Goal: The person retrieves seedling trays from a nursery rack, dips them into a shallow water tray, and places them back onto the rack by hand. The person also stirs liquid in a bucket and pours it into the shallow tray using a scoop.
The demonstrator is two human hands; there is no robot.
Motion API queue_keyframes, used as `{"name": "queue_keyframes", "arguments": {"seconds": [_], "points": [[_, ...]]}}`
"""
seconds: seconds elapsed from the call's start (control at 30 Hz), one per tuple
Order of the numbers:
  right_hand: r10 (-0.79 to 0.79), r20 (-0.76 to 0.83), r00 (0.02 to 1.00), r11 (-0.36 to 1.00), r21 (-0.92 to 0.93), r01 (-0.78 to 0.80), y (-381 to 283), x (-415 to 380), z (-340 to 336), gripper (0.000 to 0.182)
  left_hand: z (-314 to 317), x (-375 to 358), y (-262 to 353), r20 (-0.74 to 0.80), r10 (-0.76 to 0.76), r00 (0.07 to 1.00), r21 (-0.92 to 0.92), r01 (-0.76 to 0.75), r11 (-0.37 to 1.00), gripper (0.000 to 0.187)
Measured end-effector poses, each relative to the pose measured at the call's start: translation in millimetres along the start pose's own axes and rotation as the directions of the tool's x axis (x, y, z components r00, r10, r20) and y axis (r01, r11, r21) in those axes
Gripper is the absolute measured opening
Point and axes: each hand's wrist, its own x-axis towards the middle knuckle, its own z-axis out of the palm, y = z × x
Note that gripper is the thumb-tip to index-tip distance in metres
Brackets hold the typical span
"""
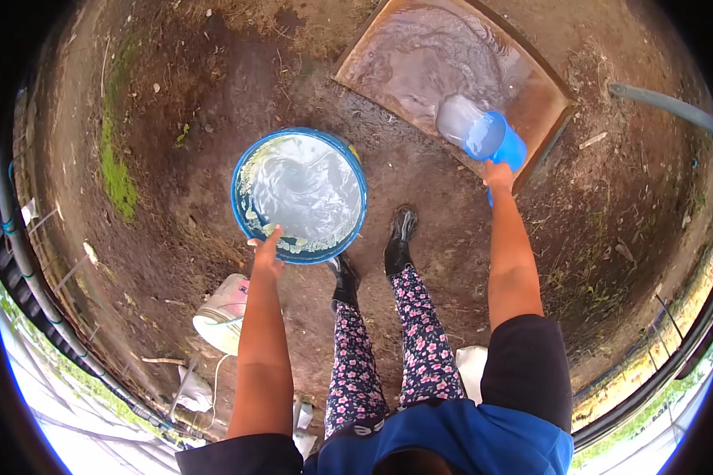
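My right hand (497,174) grips the handle of a blue plastic jug (509,147), tilted over a shallow square trough (548,93). Cloudy water (461,120) pours from the jug's mouth into the trough, where the brownish liquid ripples. On the left, a blue drum (361,214) stands on the ground, filled near the top with whitish, swirling liquid; pale residue sticks to its inner wall. My left hand (268,252) is closed over the drum's near rim, with the thumb on the inner side.
A white bucket (220,317) lies tipped beside my left forearm. Black boots (401,237) stand on bare soil between drum and trough. A grey pipe (665,104) reaches in from the right. White sacks (472,368) lie near my legs.
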Motion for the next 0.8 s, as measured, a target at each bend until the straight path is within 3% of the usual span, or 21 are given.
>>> {"name": "queue_keyframes", "arguments": {"seconds": [0.03,0.13,0.33,0.53,0.63,0.73,0.8], "points": [[0.028,-0.037,0.999,0.999,-0.017,-0.029,1.2,-2.4,2.5,0.044,1.1,-7.2,2.6,0.051,0.012,0.999,-0.012,-0.011,1.0,0.1],[-0.015,-0.232,0.973,0.999,-0.04,0.006,4.4,-24.5,5.7,0.047,-0.3,-9.7,0.4,-0.012,0.019,1.0,0.002,-0.019,1.0,0.099],[-0.018,-0.336,0.942,0.996,0.071,0.045,9.4,-55.8,5.4,0.041,-7.6,-21.3,6.3,0.112,0.011,0.994,0.018,-0.013,1.0,0.083],[0.005,-0.554,0.832,0.96,0.235,0.15,-4.2,-94.8,11.5,0.026,-22.2,1.4,-0.6,0.166,-0.005,0.986,0.048,-0.003,0.999,0.07],[-0.054,-0.65,0.758,0.904,0.291,0.314,-20.1,-125.8,8.6,0.018,-21.2,-5.1,3.0,0.134,-0.033,0.99,0.08,0.022,0.997,0.072],[-0.404,-0.706,0.582,0.749,0.109,0.653,-28.5,-169.1,11.8,0.017,-26.1,-4.2,1.5,0.202,-0.029,0.979,0.072,0.015,0.997,0.081],[-0.554,-0.596,0.581,0.612,0.182,0.77,-43.9,-228.3,10.5,0.02,-30.2,-1.1,1.2,0.245,-0.026,0.969,0.071,0.009,0.997,0.088]]}}
